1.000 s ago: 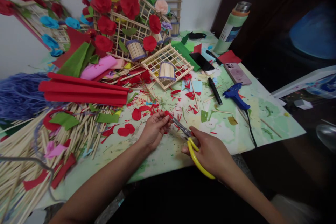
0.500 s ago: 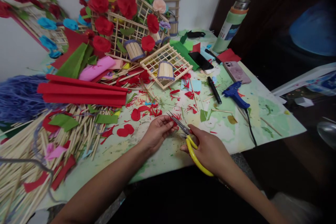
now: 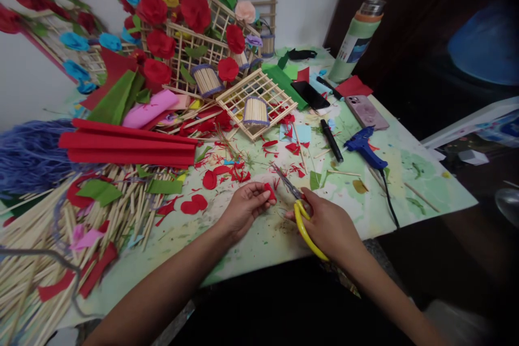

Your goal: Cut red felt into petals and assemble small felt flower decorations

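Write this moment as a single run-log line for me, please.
left hand: pinching red paper piece | right hand: holding yellow-handled scissors | on table: blue glue gun, black pen, red scraps

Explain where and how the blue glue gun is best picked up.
Grip the blue glue gun by its handle, probably from the near right: the handle slants that way from the body. The black cord trails from the handle's end, so close just short of it.
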`<state>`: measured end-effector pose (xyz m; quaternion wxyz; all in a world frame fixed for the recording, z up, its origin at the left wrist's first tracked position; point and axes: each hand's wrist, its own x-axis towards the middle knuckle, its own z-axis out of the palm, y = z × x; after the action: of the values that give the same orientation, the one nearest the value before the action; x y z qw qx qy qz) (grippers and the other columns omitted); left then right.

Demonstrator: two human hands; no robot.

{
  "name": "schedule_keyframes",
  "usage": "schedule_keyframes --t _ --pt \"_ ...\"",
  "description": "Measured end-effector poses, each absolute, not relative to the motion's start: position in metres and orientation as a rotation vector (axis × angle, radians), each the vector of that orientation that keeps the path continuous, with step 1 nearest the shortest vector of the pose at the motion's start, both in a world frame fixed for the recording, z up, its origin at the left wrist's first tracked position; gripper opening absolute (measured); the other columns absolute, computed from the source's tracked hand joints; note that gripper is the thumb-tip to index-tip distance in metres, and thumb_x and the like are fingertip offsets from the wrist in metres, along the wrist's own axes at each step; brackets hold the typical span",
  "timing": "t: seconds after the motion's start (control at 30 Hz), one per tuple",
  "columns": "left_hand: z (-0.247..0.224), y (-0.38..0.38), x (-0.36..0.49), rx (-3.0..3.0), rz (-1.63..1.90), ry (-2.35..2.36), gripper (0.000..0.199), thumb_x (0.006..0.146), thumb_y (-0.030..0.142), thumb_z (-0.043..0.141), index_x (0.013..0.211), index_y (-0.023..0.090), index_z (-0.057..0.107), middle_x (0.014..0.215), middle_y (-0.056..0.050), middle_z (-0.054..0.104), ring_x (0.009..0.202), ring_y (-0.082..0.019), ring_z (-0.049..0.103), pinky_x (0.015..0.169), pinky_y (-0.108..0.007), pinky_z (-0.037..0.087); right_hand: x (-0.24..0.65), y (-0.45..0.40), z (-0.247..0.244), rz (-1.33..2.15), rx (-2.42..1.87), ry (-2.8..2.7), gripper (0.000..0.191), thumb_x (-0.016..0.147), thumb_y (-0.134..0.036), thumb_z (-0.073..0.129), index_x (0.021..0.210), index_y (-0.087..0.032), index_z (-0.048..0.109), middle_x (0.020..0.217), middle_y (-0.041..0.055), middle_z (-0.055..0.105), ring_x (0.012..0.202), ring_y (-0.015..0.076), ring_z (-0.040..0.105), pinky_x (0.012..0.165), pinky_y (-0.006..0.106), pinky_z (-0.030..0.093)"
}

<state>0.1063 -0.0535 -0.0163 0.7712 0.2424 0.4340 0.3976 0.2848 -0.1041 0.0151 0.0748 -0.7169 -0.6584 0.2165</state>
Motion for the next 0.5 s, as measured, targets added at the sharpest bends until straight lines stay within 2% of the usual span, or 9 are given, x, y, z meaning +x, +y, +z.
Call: schedule_keyframes --t 0.13,0.27,0.4,0.5 --pt "-0.019 -0.053 0.105 0.529 0.859 0.946 0.027 0.062 0.016 0.079 0.079 0.012 0.058 0.066 0.002 0.062 0.06 -0.009 0.065 0.06 -0.016 0.05 0.291 -0.1 0.017 0.623 -2.205 -1.959 0.041 0.082 -0.051 0.049 0.109 -0.02 0.059 0.083 0.0087 0.07 0.072 0.0238 0.065 0.054 0.027 0.033" --pt "-0.019 -0.052 0.106 0.514 0.875 0.94 0.029 0.062 0.016 0.079 0.081 0.013 0.057 0.067 0.001 0.062 0.061 -0.009 0.065 0.059 -0.016 0.05 0.297 -0.099 0.016 0.574 -2.176 -1.983 0.048 0.079 -0.052 0.052 0.114 -0.021 0.058 0.086 0.0089 0.069 0.073 0.0255 0.065 0.057 0.029 0.037" --pt "-0.018 -0.052 0.106 0.517 0.893 0.924 0.028 0.062 0.017 0.079 0.082 0.013 0.058 0.068 0.001 0.062 0.063 -0.009 0.065 0.058 -0.016 0.049 0.298 -0.099 0.014 0.514 -2.06 -2.071 0.06 0.075 -0.05 0.054 0.125 -0.016 0.053 0.098 0.0147 0.066 0.09 0.0305 0.062 0.068 0.037 0.044" --pt "-0.018 -0.052 0.105 0.52 0.908 0.925 0.026 0.064 0.016 0.078 0.081 0.012 0.059 0.069 0.001 0.063 0.062 -0.008 0.064 0.059 -0.016 0.049 0.296 -0.098 0.014 0.477 -2.013 -2.101 0.067 0.074 -0.046 0.055 0.133 -0.013 0.047 0.107 0.0184 0.061 0.102 0.0332 0.056 0.08 0.042 0.044"
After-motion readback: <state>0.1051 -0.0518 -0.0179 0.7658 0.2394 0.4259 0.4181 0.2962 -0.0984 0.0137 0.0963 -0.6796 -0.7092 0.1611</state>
